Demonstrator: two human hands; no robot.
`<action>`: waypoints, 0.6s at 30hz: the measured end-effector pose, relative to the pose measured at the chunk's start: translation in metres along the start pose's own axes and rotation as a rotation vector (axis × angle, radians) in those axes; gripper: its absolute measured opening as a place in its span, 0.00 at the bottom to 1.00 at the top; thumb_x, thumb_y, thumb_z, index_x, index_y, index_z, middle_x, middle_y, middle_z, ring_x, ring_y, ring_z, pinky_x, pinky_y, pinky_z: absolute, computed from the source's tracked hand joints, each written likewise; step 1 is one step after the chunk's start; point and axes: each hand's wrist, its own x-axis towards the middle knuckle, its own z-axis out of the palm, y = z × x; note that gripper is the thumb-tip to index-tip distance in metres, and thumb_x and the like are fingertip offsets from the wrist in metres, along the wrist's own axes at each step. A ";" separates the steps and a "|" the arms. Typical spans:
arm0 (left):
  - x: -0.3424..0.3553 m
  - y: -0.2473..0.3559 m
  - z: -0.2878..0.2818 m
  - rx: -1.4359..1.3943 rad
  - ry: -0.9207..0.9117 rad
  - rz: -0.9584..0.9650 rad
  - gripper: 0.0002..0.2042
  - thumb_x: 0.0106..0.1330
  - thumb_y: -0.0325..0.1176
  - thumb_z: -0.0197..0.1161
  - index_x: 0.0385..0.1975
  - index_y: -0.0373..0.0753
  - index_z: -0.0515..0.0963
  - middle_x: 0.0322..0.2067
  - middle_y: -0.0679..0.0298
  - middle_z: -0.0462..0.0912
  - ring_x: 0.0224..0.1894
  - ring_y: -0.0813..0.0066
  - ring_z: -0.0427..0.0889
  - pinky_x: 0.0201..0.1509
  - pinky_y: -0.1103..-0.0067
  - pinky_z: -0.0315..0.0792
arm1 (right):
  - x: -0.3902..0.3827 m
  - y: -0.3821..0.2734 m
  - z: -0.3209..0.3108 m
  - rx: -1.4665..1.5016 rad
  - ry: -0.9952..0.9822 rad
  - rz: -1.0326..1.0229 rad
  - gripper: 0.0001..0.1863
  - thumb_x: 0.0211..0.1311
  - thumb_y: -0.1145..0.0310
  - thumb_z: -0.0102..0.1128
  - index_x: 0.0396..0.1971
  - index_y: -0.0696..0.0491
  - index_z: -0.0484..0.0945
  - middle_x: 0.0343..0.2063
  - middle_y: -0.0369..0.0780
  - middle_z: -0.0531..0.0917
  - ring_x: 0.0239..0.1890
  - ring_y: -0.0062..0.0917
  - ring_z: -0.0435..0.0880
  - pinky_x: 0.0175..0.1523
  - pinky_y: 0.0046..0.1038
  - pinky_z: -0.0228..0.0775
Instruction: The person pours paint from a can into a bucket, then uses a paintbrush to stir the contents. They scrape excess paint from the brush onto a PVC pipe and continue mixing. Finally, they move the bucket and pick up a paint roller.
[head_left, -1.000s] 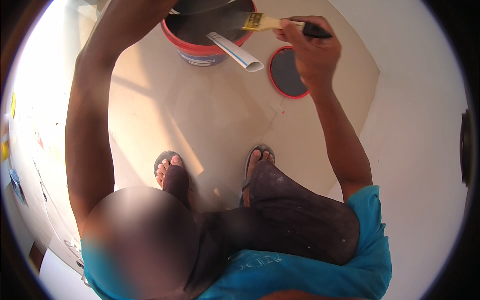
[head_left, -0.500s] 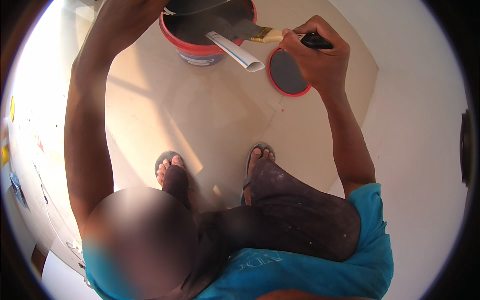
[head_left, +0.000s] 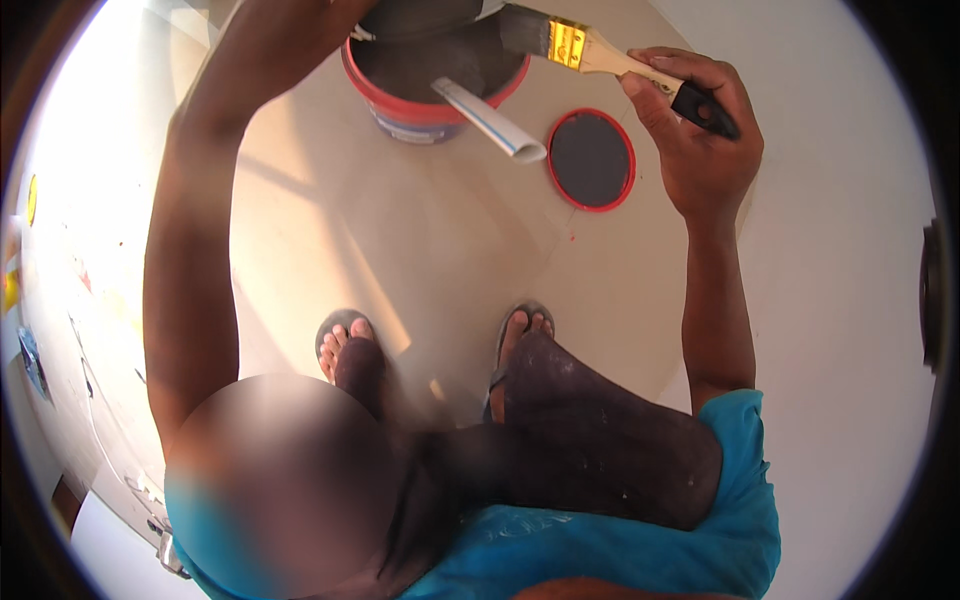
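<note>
My right hand (head_left: 705, 130) is closed round the wooden handle of a flat paintbrush (head_left: 605, 55) with a brassy metal band, a black grip end and dark grey bristles. The bristles point left, over the right rim of a red-rimmed bucket (head_left: 375, 105) of dark grey paint. At the top edge, my left hand (head_left: 335, 15) is over the bucket's left side, its fingers mostly cut off by the picture. Beside it, a dark rounded shape (head_left: 425, 15) with a pale edge hangs above the paint; I cannot make out its kind. A white tube (head_left: 495, 125) leans out over the bucket's front rim.
A round red-rimmed lid (head_left: 592, 160), grey inside, lies on the beige floor (head_left: 430, 220) right of the bucket. My sandalled feet (head_left: 345, 345) stand in front of it. A white wall (head_left: 830, 250) rises on the right, and a cable (head_left: 95, 420) runs at far left.
My right hand has moved right with the brush, whose bristles have lifted from over the paint to the bucket's upper right rim. The dark rounded shape near my left hand shows more now.
</note>
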 end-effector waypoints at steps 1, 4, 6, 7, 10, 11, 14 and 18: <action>0.001 0.000 0.000 -0.022 -0.006 -0.018 0.41 0.67 0.25 0.61 0.80 0.53 0.52 0.80 0.51 0.47 0.80 0.47 0.51 0.82 0.58 0.53 | 0.005 -0.003 0.002 0.010 0.022 -0.065 0.07 0.62 0.75 0.71 0.35 0.59 0.81 0.35 0.38 0.89 0.36 0.23 0.90 0.45 0.24 0.83; -0.001 0.024 -0.005 0.009 0.049 -0.045 0.40 0.67 0.25 0.61 0.80 0.53 0.53 0.80 0.51 0.47 0.80 0.47 0.50 0.81 0.59 0.55 | 0.035 -0.001 0.019 -0.325 -0.170 -0.399 0.10 0.66 0.82 0.66 0.46 0.64 0.79 0.39 0.46 0.87 0.43 0.30 0.90 0.52 0.28 0.84; 0.006 0.015 -0.016 0.072 -0.011 -0.049 0.40 0.67 0.26 0.62 0.79 0.53 0.53 0.80 0.51 0.47 0.80 0.48 0.49 0.81 0.60 0.57 | 0.065 0.018 0.051 -0.290 -0.126 -0.514 0.12 0.62 0.79 0.66 0.45 0.56 0.81 0.43 0.48 0.87 0.46 0.40 0.88 0.51 0.32 0.80; 0.009 0.009 -0.019 0.111 -0.066 -0.049 0.40 0.67 0.26 0.62 0.79 0.53 0.54 0.80 0.51 0.47 0.80 0.48 0.49 0.81 0.60 0.58 | 0.081 0.021 0.067 -0.308 -0.153 -0.521 0.13 0.62 0.79 0.65 0.47 0.56 0.81 0.44 0.49 0.87 0.48 0.43 0.87 0.53 0.35 0.80; 0.010 0.027 -0.001 0.098 0.080 0.012 0.40 0.67 0.26 0.62 0.79 0.53 0.54 0.80 0.50 0.48 0.79 0.47 0.52 0.80 0.60 0.59 | 0.120 0.055 0.093 -0.487 -0.143 -0.553 0.14 0.63 0.79 0.59 0.49 0.57 0.80 0.45 0.50 0.86 0.50 0.47 0.85 0.55 0.41 0.78; 0.009 0.029 0.002 0.086 0.093 0.001 0.40 0.67 0.25 0.62 0.79 0.53 0.55 0.80 0.50 0.48 0.79 0.46 0.54 0.80 0.60 0.60 | 0.129 0.070 0.102 -0.534 -0.132 -0.572 0.14 0.64 0.79 0.57 0.49 0.57 0.80 0.45 0.51 0.86 0.50 0.48 0.84 0.55 0.42 0.78; 0.009 0.033 0.003 -0.011 0.058 0.002 0.39 0.67 0.25 0.61 0.79 0.53 0.56 0.79 0.49 0.48 0.77 0.44 0.59 0.78 0.60 0.62 | 0.139 0.091 0.109 -0.519 -0.070 -0.723 0.14 0.65 0.78 0.54 0.50 0.57 0.79 0.46 0.53 0.85 0.51 0.50 0.83 0.55 0.46 0.77; 0.000 0.015 -0.002 0.136 0.018 0.052 0.39 0.67 0.25 0.61 0.79 0.54 0.56 0.79 0.48 0.48 0.74 0.42 0.65 0.75 0.60 0.67 | 0.107 0.072 0.112 -0.494 -0.247 -0.524 0.11 0.64 0.76 0.59 0.46 0.57 0.78 0.43 0.51 0.87 0.48 0.48 0.86 0.51 0.43 0.79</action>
